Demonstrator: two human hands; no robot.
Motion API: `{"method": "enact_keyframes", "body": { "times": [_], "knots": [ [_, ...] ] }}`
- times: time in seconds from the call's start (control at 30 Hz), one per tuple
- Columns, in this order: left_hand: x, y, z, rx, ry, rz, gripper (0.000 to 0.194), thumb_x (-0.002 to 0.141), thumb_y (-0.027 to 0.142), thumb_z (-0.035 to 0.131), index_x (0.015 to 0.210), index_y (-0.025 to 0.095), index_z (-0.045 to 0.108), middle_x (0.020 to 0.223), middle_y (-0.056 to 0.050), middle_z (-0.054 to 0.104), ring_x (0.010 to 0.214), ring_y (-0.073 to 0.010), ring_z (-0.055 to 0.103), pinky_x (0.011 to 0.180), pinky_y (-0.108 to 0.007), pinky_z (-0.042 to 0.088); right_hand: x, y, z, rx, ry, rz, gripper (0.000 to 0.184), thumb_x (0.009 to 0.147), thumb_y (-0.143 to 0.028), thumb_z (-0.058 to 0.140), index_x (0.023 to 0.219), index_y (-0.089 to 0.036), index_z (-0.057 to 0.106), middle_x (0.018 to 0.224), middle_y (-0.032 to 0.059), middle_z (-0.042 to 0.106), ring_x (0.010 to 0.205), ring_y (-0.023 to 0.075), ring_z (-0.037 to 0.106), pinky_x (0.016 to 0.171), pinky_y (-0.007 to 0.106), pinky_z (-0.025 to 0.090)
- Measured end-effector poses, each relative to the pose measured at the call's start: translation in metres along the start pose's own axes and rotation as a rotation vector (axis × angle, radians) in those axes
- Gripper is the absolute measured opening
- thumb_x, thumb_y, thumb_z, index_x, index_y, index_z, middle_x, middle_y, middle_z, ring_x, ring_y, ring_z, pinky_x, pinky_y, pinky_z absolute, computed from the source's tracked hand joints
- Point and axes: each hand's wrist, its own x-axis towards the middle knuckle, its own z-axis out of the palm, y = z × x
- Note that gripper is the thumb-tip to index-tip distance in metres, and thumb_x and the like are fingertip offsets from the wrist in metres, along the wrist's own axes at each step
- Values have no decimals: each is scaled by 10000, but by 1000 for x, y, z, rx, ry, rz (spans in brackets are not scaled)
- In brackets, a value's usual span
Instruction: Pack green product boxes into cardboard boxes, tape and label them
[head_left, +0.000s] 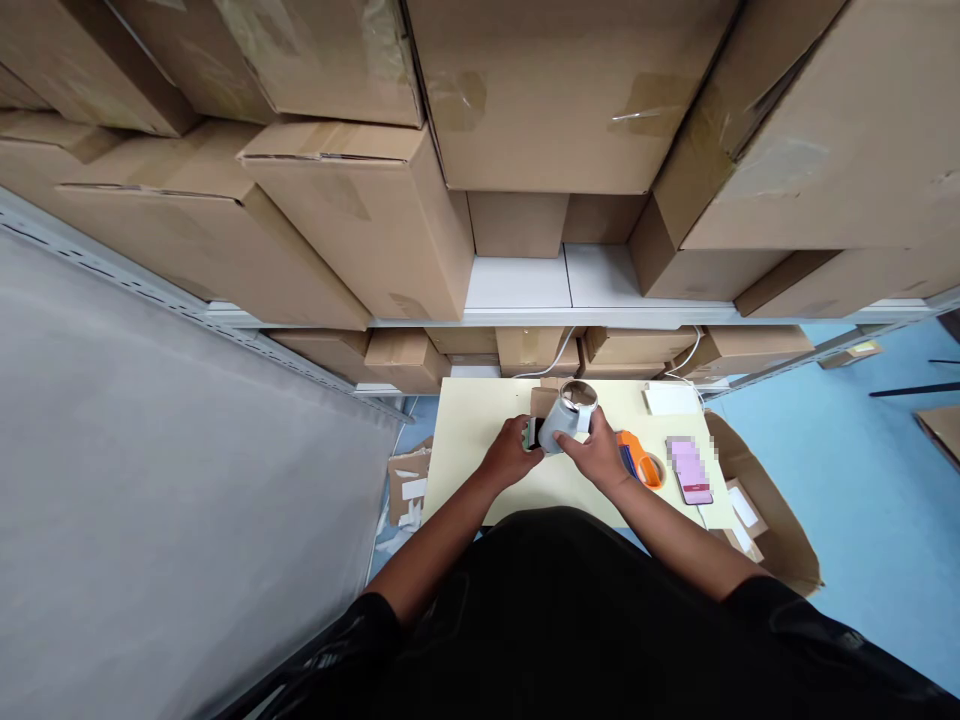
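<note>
My right hand is closed around a light grey jug with a shiny metal inside and a handle on its right. The jug is tilted, its open mouth pointing up and away from me. On its left side, my left hand grips a small black, white and green object right beside the jug. Fingers cover much of that object, so its kind cannot be made out. Behind the jug, a piece of brown cardboard is partly hidden.
On the pale yellow table are an orange tape dispenser, a phone and a white box. Shelves stacked with cardboard boxes rise behind. A large open carton stands at right.
</note>
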Motion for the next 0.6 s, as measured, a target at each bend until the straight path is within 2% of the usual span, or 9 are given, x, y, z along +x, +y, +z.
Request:
{"method": "enact_keyframes", "body": {
  "times": [0.13,0.27,0.47,0.6],
  "knots": [
    [3,-2,1,31,26,-27,516,820,246,682,1316,197,551,1236,-109,644,890,-204,668,847,-359,521,-2,1,4,12,-40,-22,608,722,-424,785,1257,-240,561,1134,58,712,980,261,672,889,413,540],
    [2,-3,-4,39,32,9,254,876,193,571,1126,223,600,1019,-45,709,840,-200,656,775,-319,484,-1,6,6,-35,-74,-67,661,720,-401,783,1314,-231,549,1175,70,712,1043,277,674,965,454,527],
    [-1,-5,-4,56,53,-78,166,883,189,553,1034,230,608,950,-28,722,857,-211,669,772,-311,472,2,31,15,-244,-113,-248,633,696,-348,773,1297,-253,599,1276,112,679,1250,350,603,1122,543,444],
    [-1,-6,-1,22,24,-93,117,889,208,562,996,226,606,931,-30,725,859,-214,689,799,-326,490,6,56,21,-349,-119,-363,659,686,-319,774,1313,-211,604,1340,156,636,1327,369,544,1152,556,421]
  ]
}}
